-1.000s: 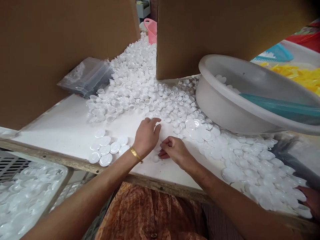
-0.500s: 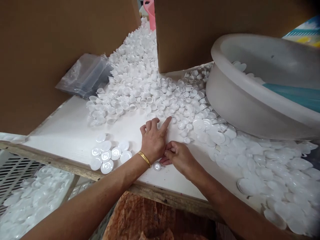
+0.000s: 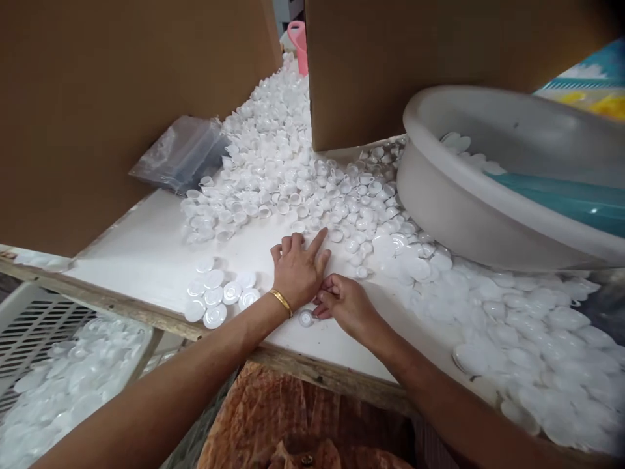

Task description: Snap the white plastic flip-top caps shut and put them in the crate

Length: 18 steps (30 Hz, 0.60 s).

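My left hand (image 3: 299, 268) is over the white tabletop, palm down, index finger stretched toward the loose small white toy cups (image 3: 336, 234) and the other fingers bent and apart. A gold bracelet (image 3: 282, 303) circles that wrist. Close against its heel is my right hand (image 3: 349, 305), thumb and fingers pinched together; whatever is between them is hidden. At the right fingertips a small round white piece (image 3: 306, 318) with a ringed centre rests on the table. Several white toy saucers (image 3: 213, 297) lie in a cluster to the left of my left wrist.
A heap of white cups (image 3: 273, 143) runs back between two cardboard sheets (image 3: 390, 71). Loose saucers (image 3: 517, 339) spread below a large grey basin (image 3: 454, 195) on the right. Clear plastic bags (image 3: 178, 153) lie at left. A white crate (image 3: 29, 312) of white pieces stands below the wooden edge.
The camera view has shifted slightly, so the table contents appear displaced. My left thumb has moved out from the hand. My right hand stays pinched beside the round piece.
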Each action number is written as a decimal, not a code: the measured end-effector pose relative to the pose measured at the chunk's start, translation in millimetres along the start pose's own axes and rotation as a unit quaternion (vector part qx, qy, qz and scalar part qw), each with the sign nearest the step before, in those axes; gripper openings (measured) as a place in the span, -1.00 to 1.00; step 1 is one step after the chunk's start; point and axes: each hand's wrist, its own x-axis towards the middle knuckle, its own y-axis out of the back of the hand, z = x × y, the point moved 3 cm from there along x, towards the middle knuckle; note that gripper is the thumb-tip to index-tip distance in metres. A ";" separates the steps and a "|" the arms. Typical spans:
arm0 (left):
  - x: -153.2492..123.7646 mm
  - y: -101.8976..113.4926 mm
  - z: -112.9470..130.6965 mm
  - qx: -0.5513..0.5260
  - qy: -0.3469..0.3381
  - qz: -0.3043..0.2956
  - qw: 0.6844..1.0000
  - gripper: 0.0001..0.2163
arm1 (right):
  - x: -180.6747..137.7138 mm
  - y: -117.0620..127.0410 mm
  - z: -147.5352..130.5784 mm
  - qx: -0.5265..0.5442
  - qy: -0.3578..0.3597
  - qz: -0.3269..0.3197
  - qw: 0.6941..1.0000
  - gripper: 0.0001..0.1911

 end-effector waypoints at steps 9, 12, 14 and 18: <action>-5.8 14.2 -26.7 0.024 0.060 0.025 0.998 -0.56 | -9.9 -13.5 -9.4 -0.210 0.176 0.041 0.961 -0.78; -4.4 9.0 -21.0 -0.035 0.086 0.014 0.996 -0.56 | -12.5 -12.7 -17.7 -0.268 0.222 0.056 0.936 -0.77; -4.3 7.0 -16.8 -0.066 0.088 0.005 0.994 -0.56 | -11.6 -12.2 -20.2 -0.282 0.230 0.067 0.929 -0.90; -11.3 16.6 -16.0 -0.036 0.034 0.023 0.999 -0.61 | -7.7 -17.9 -22.2 -0.310 0.228 0.074 0.920 -0.93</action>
